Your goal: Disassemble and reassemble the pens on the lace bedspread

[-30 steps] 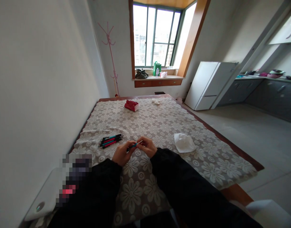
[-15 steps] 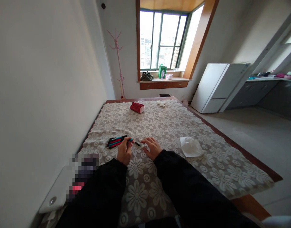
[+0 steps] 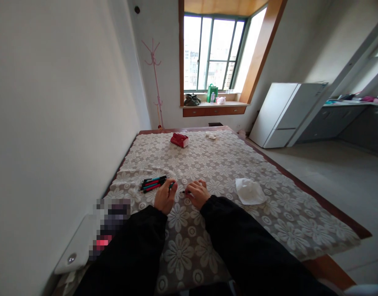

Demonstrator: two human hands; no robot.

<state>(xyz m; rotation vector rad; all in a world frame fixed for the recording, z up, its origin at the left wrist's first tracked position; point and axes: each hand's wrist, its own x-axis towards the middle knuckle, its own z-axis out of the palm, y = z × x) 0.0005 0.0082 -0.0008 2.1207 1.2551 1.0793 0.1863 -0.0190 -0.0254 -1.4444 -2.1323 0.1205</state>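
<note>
Grips a teal pen piece [image 3: 171, 186] in the left hand [image 3: 165, 199], thumb and fingers curled round it, leaving only a short stretch in sight. Pinches a small dark piece [image 3: 183, 192] at the fingertips of the right hand [image 3: 198, 195], pointing its thin end toward the left hand. Cannot make out the full shape of either piece behind the fingers. Holds both hands near each other but apart, above a flower-patterned cloth [image 3: 220, 166] spread over the bench [image 3: 365, 233]. Wears black sleeves down to both wrists.

Just beyond the left hand and to its left, has a pile of pens [image 3: 152, 183] in teal, red and black, lying roughly side by side; cannot tell whether touching that hand or only close beside it. To the right of the right hand, well apart from it, has a crumpled white sheet [image 3: 250, 191] flat on the cloth. Farther out, straight beyond the hands, shows a red packet [image 3: 178, 139] with a pale end, and to the right of that, some small whitish items [image 3: 211, 135], too small to identify.
</note>
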